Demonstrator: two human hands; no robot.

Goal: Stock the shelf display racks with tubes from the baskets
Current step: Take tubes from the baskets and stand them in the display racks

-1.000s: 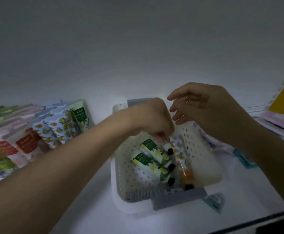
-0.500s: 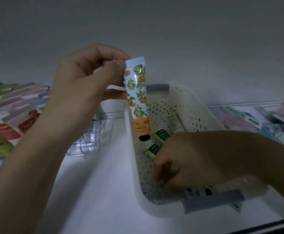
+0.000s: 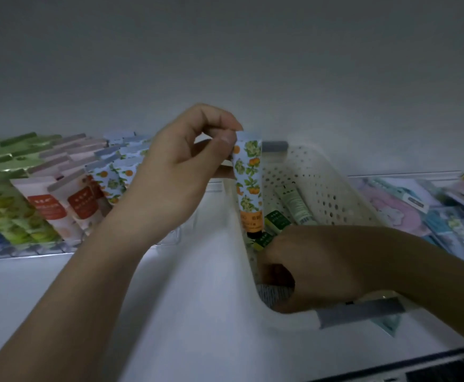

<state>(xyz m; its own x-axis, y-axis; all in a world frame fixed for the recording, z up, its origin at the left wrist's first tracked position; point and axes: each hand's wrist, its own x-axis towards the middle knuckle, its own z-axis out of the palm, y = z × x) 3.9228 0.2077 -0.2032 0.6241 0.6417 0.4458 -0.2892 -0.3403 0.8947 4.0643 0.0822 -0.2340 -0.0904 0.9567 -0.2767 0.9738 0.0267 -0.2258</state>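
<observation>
Head view: left hand [image 3: 181, 177] pinches the orange-print tube [image 3: 248, 186] by its crimped end, long axis hanging upright, cap down, over the basket [image 3: 332, 188] rim. Matching rack [image 3: 115, 172] lies just left. Right hand [image 3: 316, 268] reaches inside the basket; grip hidden.

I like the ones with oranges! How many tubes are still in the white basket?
3 show in the basket: one pale tube and two green-labelled tubes beside the right hand, which may hide more.

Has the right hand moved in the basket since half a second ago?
No. The right hand stays low at the near end of the basket, beside the green tubes, as before.
</observation>
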